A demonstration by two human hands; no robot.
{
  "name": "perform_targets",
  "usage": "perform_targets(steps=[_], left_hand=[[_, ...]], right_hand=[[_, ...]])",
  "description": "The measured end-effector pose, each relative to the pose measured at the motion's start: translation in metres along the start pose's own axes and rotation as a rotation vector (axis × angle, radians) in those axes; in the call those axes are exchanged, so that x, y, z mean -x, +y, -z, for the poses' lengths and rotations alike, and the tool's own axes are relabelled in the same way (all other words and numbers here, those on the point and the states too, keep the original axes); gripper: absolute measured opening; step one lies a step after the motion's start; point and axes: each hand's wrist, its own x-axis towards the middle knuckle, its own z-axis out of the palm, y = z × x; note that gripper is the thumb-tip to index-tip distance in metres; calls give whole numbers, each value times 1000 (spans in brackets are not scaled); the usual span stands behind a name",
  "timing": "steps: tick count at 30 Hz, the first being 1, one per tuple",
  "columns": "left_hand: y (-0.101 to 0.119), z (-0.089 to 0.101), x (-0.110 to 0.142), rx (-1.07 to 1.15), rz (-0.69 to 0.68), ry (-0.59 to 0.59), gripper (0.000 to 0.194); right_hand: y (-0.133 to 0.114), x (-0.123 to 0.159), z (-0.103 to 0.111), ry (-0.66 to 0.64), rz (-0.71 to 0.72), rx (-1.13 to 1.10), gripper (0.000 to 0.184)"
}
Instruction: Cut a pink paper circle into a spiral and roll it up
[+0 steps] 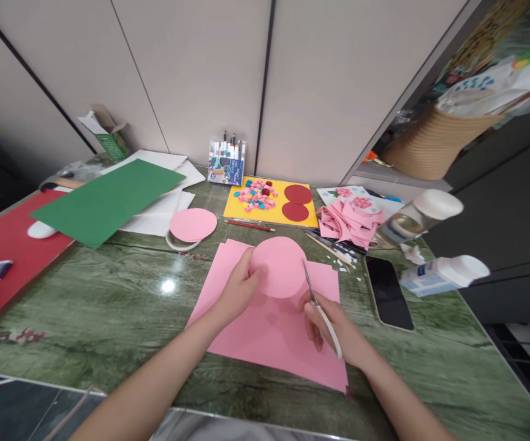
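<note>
My left hand (242,283) pinches the left edge of a pink paper circle (280,266), holding it above a stack of pink paper sheets (255,337). In my right hand (326,318) is a pair of scissors (326,324) with white handles, fingers closed round them. The blades point up and lie against the circle's right edge. Farther left, another pink paper circle (193,224) rests on a white tape roll (183,245). Pink paper offcuts (350,219) are heaped beyond my right hand.
A yellow sheet (234,214) bears pom-poms and two dark red circles (298,194). A phone (388,293), two bottles (446,274), and a red pencil (250,225) lie or stand around. Green paper (108,199) and red paper (11,245) are at left; a marker pack (227,162) stands behind.
</note>
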Motion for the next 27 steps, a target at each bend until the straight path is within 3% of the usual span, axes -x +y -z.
perform_targets(steps=[9, 27], left_hand=[[2, -1, 0, 5, 21, -24, 27], [-2, 0, -1, -53, -20, 66, 24]], right_hand=[[-1, 0, 0, 6, 10, -16, 32], [0, -1, 0, -21, -24, -1, 31]])
